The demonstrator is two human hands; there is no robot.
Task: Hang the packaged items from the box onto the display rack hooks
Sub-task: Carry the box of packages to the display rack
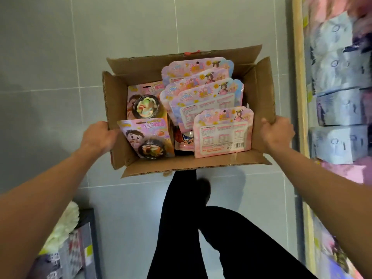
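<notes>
Nothing reads clearly: the pink packages [222, 131] in the box [259, 85] carry print and a barcode at five o'clock, all too blurred.

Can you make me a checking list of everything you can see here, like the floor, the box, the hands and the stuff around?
Surface: grey tiled floor.
Job's things: open cardboard box holds pink packaged items, standing in rows; two with a bowl picture sit on the box's left.
Clutter: nothing seen.
Hands: left hand grips the box's left wall; right hand grips its right wall.
Cables: nothing seen.
Surroundings: display rack of blue and pink packs on the right; more goods lower left; person's dark trousers below the box.
</notes>
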